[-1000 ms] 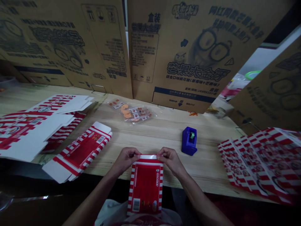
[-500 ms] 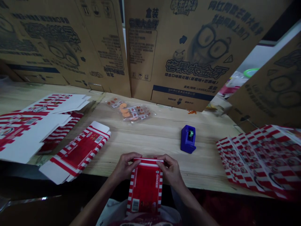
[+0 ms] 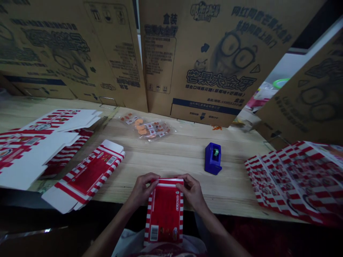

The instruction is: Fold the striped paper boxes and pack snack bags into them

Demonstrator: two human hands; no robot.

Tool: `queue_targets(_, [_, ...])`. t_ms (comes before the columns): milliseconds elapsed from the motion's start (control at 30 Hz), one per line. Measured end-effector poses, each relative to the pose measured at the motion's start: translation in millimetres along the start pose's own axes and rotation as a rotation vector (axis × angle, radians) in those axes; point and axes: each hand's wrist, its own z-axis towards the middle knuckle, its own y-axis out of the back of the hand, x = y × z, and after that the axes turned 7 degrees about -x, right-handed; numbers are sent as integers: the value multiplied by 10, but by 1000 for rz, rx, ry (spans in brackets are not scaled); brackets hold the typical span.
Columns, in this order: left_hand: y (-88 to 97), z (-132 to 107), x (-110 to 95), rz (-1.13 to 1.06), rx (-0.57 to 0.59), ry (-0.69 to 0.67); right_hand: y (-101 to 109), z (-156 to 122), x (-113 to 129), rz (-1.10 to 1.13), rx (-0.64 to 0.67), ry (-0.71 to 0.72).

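Note:
A red carton (image 3: 164, 210) with red-and-white striped edges lies between my two hands at the table's front edge, its lower end against my body. My left hand (image 3: 145, 186) pinches the far left corner, thumb on the printed face. At the far right corner my right hand (image 3: 192, 189) grips the same way. Along that far end a white strip of the flap shows between the fingers. Left of my hands rests another carton (image 3: 92, 172), flattened, with white end flaps. A blue tape dispenser (image 3: 213, 159) stands beyond my right hand.
Unfolded carton blanks (image 3: 34, 146) overlap at the left. Clear packets with orange pieces (image 3: 152, 129) lie mid-table. Striped cartons (image 3: 292, 182) are grouped at the right. Large cardboard boxes (image 3: 193, 64) wall off the back of the wooden table (image 3: 171, 157).
Both hands keep their hold on the carton's far end. The white strip at its flap looks slightly wider on the right. The whole view has shifted a little.

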Motion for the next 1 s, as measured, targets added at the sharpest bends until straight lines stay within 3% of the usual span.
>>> queue_targets(167, [-72, -41, -28, -33, -18, 20, -58, -128, -27, 42, -84, -11])
queue_targets(367, [-107, -22, -39, -19, 28, 17, -42, -152, -98, 6, -85, -7])
queue_targets(433, [-97, -19, -17, -7, 20, 10, 98, -66, -107, -52, -181, 34])
queue_targets(567, [-107, 13, 18, -21, 16, -3, 686, 220, -69, -251, -727, 244])
queue_targets(633, [-133, 36, 11, -58, 28, -2, 1016, 365, -52, -353, -924, 284])
queue_targets(767, [-195, 54, 6, -136, 60, 55, 1381, 611, -106, -422, -939, 180])
queue_targets(1000, [-269, 37, 110, -206, -16, 96, 1260, 806, -285, -306, -1044, 198])
